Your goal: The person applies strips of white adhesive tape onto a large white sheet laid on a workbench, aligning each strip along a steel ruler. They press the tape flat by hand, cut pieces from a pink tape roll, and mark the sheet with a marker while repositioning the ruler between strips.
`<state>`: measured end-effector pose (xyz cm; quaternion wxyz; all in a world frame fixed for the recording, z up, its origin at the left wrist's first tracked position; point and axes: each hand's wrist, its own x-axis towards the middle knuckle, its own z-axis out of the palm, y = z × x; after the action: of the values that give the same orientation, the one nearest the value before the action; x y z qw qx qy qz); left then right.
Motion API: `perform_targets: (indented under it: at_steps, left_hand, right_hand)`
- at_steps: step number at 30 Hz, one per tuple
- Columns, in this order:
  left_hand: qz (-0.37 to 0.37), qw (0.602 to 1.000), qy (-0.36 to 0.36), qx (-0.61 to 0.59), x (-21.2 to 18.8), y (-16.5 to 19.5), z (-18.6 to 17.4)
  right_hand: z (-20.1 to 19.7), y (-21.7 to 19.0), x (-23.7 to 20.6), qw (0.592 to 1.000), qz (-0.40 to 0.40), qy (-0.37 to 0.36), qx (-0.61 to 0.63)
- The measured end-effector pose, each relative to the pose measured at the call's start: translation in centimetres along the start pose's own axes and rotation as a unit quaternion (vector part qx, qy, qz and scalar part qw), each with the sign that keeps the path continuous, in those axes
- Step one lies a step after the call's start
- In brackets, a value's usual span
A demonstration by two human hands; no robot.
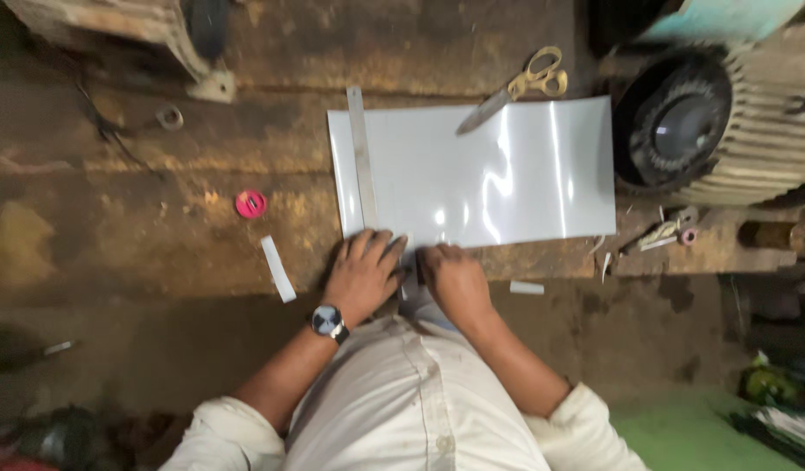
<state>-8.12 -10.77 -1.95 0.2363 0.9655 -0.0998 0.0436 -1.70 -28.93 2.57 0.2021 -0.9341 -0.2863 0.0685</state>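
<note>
A glossy white sheet (489, 174) lies flat on a worn wooden workbench (140, 227). A steel ruler (362, 157) lies along the sheet's left side. My left hand (362, 275), with a wristwatch on the wrist, presses down on the ruler's near end at the sheet's front edge. My right hand (455, 277) rests fisted at the sheet's front edge just right of the ruler; something thin may be in it, but the fingers hide it. A small white strip shows between the two hands.
Yellow-handled scissors (514, 87) lie on the sheet's far edge. A pink tape roll (251, 203) and a cut white strip (277, 269) sit to the left. An electric motor (725, 122) stands at the right, with small tools (668, 231) near it.
</note>
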Motion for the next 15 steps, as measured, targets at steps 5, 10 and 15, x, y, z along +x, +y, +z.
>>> perform_targets:
  at_steps: [5, 10, 15]
  left_hand:
    - [0.017, 0.999, 0.044, -0.006, 0.6, 0.1, -0.4]
    - [0.028, 0.999, 0.016, -0.008, 3.0, -0.8, -1.8]
    - [0.006, 0.999, 0.035, 0.017, 9.6, -3.2, -3.4]
  right_hand:
    - [-1.0, 0.7, 1.3, 0.988, 0.039, 0.120, 0.091]
    - [-0.4, 2.1, 4.8, 0.947, 0.109, 0.160, 0.256]
    - [-0.1, 2.2, 5.2, 0.944, 0.110, 0.174, 0.259]
